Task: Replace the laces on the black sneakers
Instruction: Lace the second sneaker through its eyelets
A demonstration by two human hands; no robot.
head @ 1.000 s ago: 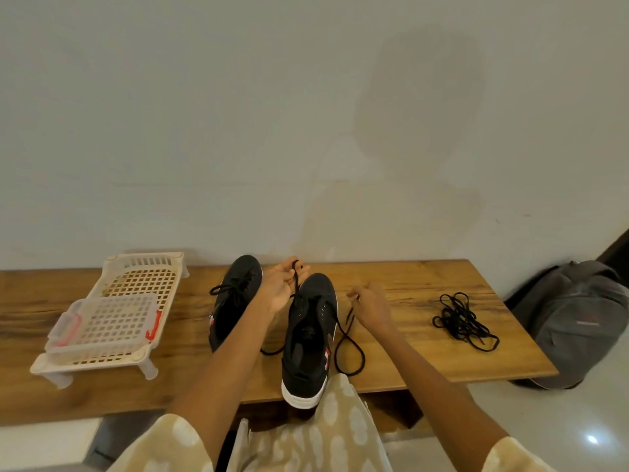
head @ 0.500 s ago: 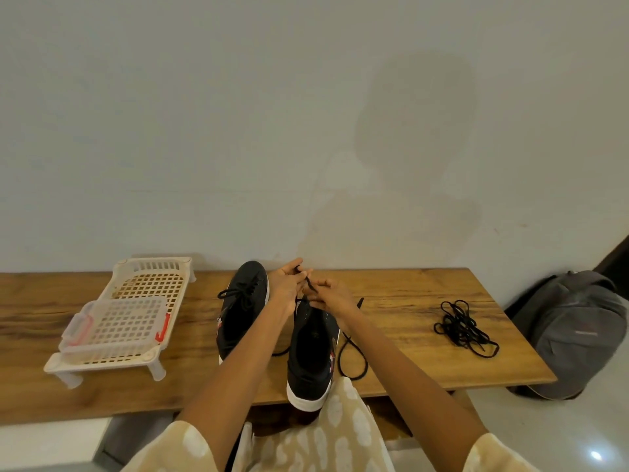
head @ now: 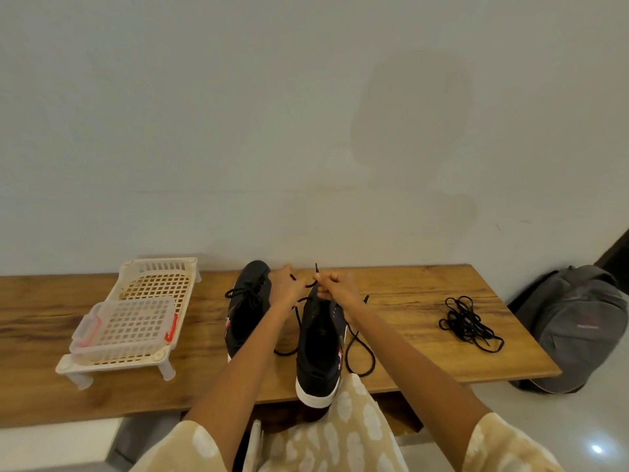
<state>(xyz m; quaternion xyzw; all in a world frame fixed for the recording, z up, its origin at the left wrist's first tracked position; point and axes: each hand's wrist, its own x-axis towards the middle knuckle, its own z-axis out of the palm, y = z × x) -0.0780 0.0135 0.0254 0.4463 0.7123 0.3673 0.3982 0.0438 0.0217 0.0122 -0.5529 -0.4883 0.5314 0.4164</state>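
Currently a lace (head: 360, 349) is being threaded low on the near sneaker (head: 320, 349), pinched by both hands (head: 289, 287) (head: 335, 287); far sneaker (head: 250, 308) seemingly already laced.

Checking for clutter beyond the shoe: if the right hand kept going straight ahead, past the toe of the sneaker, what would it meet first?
Probably the wall. The right hand points away from the person, with only bare bench ahead; depth is uncertain.
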